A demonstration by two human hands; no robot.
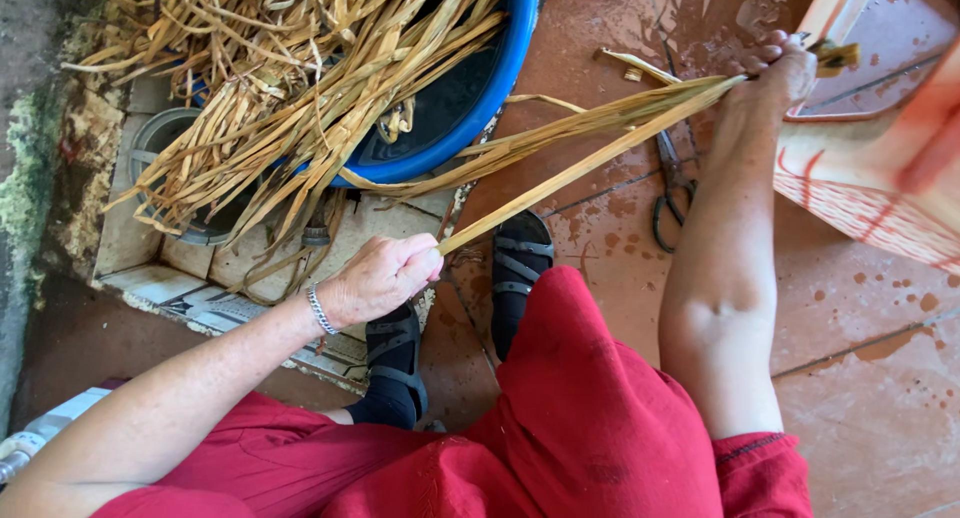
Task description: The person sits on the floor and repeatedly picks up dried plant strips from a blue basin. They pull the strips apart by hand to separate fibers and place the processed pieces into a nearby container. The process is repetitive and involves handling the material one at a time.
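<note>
Lying under the taut leaf strips (590, 143): scissors (672, 190), blue tub (490, 88) alongside.

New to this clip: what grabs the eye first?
The heap of dried tan leaf strips spilling over a blue tub at upper left. Then the long strip stretched taut between the left hand at centre and the right hand at upper right, both closed on it. Below, the red garment fills the foreground, and scissors lie on the wet reddish floor.
</note>
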